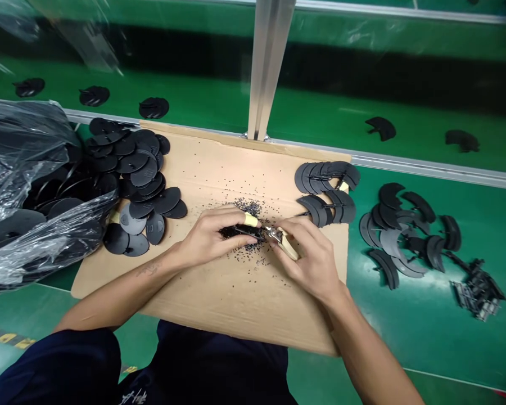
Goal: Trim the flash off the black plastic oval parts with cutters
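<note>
1. Nippers (287,247) with cream handles are sitting in the right hand (307,253), whose fingers are wrapping around the grips; the metal tip is meeting the end of a dark plastic part, and whether the blades are parting or closing, I cannot tell.
2. That black plastic part (245,230) is lying between the left hand's (213,233) thumb and fingers, which are pinching it narrowly above the middle of the cardboard sheet (236,306).
3. Black clippings (248,206) are scattering around both hands, so trimming is seemingly the step in hand.
4. Black discs (141,163) are overlapping along the cardboard's left edge, beside a clear plastic bag (29,135).
5. Curved black pieces (318,177) are lining up in two rows at its far right corner; loose curved pieces (391,242) are lying past its right edge on the green tabletop (425,343).
6. Judging from this, the next move is calling for a steady left pinch and careful blade placement against the part's end.
</note>
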Tool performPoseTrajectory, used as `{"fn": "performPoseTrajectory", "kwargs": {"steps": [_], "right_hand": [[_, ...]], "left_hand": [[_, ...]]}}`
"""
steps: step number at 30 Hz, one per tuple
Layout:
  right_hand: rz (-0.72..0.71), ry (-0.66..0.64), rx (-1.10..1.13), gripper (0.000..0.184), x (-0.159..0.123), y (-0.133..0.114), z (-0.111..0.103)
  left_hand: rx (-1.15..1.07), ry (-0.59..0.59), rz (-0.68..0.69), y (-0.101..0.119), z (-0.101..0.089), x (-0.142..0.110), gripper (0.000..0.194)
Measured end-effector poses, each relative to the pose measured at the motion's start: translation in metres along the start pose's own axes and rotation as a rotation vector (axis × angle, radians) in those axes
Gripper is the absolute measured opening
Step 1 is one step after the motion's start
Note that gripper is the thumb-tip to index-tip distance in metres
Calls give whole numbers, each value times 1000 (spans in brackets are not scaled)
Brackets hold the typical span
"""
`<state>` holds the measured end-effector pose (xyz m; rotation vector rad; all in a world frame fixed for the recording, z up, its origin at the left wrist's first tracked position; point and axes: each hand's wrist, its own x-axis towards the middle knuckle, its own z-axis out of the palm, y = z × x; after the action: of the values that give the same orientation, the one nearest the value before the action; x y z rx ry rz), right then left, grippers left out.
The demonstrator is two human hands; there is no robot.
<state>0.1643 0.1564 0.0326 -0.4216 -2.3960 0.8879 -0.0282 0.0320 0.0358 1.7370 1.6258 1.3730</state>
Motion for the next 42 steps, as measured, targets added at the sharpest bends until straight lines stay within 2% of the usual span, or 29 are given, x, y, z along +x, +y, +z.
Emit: {"fn": "performPoseTrajectory", "kwargs": {"steps": [4, 15, 24, 29, 33, 37, 40, 42], "right_hand": [[-60, -22, -35, 21, -1, 3, 0], [-70, -37, -94, 20, -4, 3, -3], [-84, -50, -203, 23, -6, 0, -6], [-86, -61, -202, 19, -8, 0, -8], [-35, -56, -123, 17, -7, 4, -6], [-29, -24, -202, 16, -8, 5, -3], [-39, -78, -283, 17, -12, 4, -2], [-22, -125, -293, 20, -16, 3, -1]], "left_hand": [[-11, -13, 29, -1, 0, 1, 18], [3, -6, 67, -4, 1, 0, 18], [-39, 15, -14, -3, 7, -4, 17], [-56, -5, 3, -4, 7, -4, 15], [35, -32, -13, -3, 2, -1, 18], [86, -79, 46, 5, -1, 1, 20], [153, -149, 107, 6, 1, -4, 17], [244, -140, 140, 1, 1, -8, 18]]}}
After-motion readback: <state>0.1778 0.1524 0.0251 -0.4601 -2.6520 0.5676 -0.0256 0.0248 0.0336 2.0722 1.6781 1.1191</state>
